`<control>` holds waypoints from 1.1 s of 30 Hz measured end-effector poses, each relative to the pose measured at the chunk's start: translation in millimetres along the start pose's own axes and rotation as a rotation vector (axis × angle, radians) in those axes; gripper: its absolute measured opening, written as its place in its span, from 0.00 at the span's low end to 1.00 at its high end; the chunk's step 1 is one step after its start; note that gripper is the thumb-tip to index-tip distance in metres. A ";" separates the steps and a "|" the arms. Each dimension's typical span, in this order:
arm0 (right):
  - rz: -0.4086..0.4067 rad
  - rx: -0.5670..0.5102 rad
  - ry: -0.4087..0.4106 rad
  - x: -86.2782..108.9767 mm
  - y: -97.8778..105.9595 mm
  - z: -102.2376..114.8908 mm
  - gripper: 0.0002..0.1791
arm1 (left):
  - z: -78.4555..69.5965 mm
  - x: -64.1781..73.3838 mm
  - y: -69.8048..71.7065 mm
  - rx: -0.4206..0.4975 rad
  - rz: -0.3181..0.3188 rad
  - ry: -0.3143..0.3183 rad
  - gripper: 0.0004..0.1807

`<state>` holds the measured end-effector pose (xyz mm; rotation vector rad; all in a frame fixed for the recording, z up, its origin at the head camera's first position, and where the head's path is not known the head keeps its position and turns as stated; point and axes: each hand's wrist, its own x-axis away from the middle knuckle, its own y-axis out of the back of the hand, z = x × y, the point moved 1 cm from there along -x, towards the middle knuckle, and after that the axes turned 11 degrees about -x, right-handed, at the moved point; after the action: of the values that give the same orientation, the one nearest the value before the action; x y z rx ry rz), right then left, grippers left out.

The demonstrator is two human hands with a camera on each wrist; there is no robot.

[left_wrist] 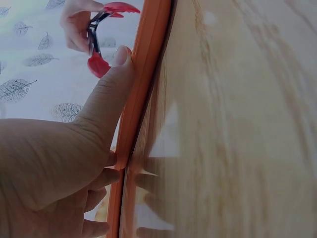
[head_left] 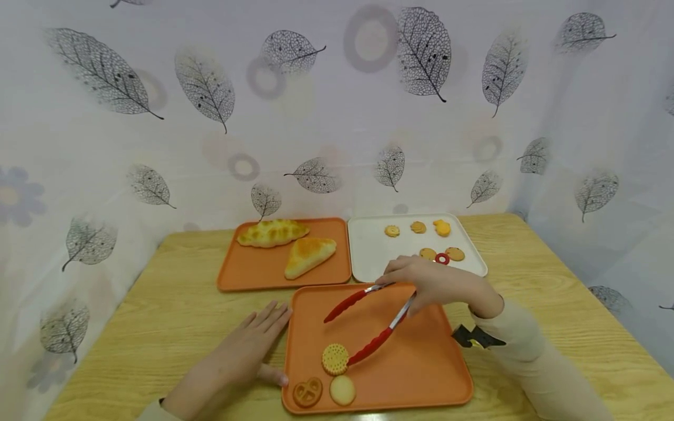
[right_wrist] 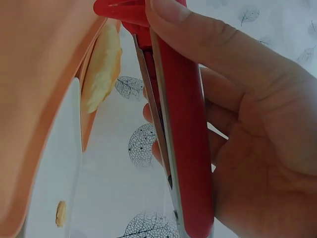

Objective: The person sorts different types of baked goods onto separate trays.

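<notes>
My right hand [head_left: 429,282] holds a pair of red-tipped metal tongs [right_wrist: 183,134] over the near orange tray [head_left: 411,374], its thumb along the red handle in the right wrist view. The tongs' arms are spread apart; one red tip is at the edge of a round dotted biscuit [head_left: 335,359]. Below that biscuit lie a plain round biscuit [head_left: 343,390] and a brown pretzel-shaped biscuit [head_left: 308,392]. My left hand [head_left: 239,351] lies with fingers extended at the tray's left edge, and its thumb [left_wrist: 106,89] touches the rim in the left wrist view.
Behind, a second orange tray [head_left: 247,272] bears a long bread [head_left: 271,233] and a triangular bread [head_left: 309,256]. Beside it a white tray [head_left: 368,251] holds several small biscuits and a red ring [head_left: 442,258]. A leaf-patterned curtain [head_left: 337,117] hangs behind the wooden table [head_left: 174,280].
</notes>
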<state>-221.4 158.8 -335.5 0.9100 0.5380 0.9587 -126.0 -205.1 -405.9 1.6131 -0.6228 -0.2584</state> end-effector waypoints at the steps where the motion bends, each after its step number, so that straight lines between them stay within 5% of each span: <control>1: 0.003 0.006 0.012 -1.2 -1.3 -0.1 0.35 | 0.0 0.0 0.1 0.000 0.000 0.001 0.68; 14: 0.043 0.056 0.078 -9.0 -14.3 2.4 0.32 | -0.3 0.1 1.1 0.018 0.002 -0.003 0.68; 33: 0.021 0.067 0.030 -1.6 -2.7 1.1 0.28 | -1.1 0.6 2.1 -0.004 -0.026 -0.018 0.67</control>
<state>-220.1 156.3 -337.2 0.9639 0.5903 0.9796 -125.4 -204.5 -403.7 1.6173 -0.6149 -0.2932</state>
